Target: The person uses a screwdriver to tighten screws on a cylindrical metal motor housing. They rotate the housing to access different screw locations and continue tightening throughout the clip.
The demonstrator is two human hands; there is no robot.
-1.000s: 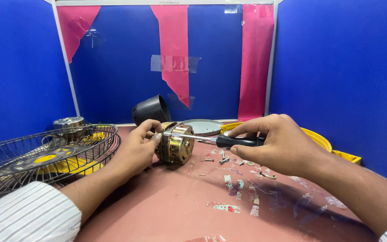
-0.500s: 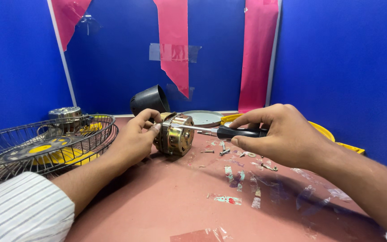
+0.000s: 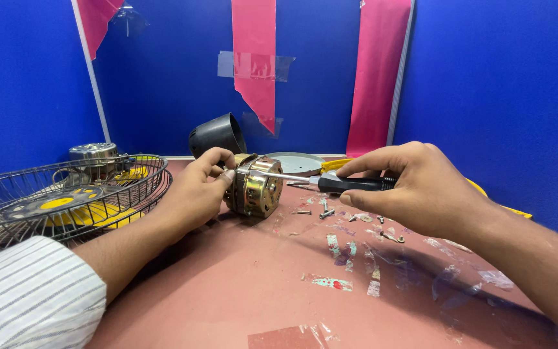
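— How do your hands sit at the pink table?

— Your left hand curls around the near side of the brass-coloured motor, fingers closed on its casing and holding it on edge on the table. Your right hand comes in from the right, fingers and thumb wrapped around the black handle of the screwdriver, the shaft level and its tip at the motor's upper face.

— Where is the motor?

— Mid-table, just in front of the black cone and the grey disc, between your two hands.

— What has changed in the last second?

— Little. Both grips stay as they were; the motor is still pinned in your left hand and the tip is still on it. The view has dipped and drifted slightly, so the hands sit a touch lower in it.

— And the count?

— One motor, one screwdriver, one black cone, one grey disc. One wire guard lies to your left with a yellow blade piece inside, and one metal housing behind it. Loose screws are scattered under the screwdriver: perhaps six or seven, though they are small and mixed with tape scraps, so the number is uncertain. Three pink strips hang on the blue wall.
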